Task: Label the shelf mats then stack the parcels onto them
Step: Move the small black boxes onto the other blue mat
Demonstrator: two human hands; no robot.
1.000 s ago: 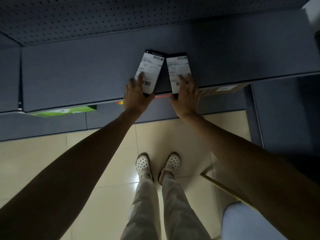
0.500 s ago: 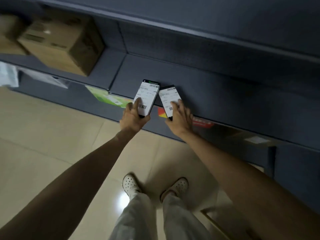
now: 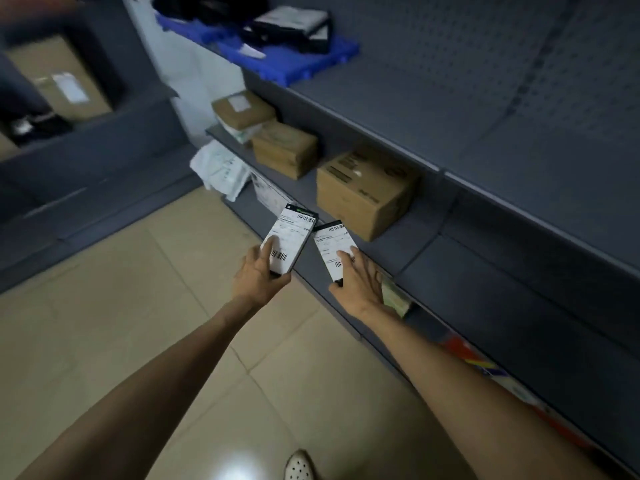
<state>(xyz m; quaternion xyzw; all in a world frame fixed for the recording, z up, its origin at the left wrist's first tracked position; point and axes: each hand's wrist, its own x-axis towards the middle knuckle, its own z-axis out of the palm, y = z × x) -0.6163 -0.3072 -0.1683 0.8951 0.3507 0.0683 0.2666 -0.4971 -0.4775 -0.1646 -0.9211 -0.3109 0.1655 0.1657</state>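
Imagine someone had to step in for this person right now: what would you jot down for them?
Left hand: holding a flat black parcel with a white label, lifted off the shelf.
Right hand: holding a second labelled parcel over the grey shelf's front edge.
Nearby: three cardboard boxes, the closest, already sit on this shelf further left.
Done: both parcels in hand.
Left: set both down on the shelf. Whether the mats carry labels can't be seen.
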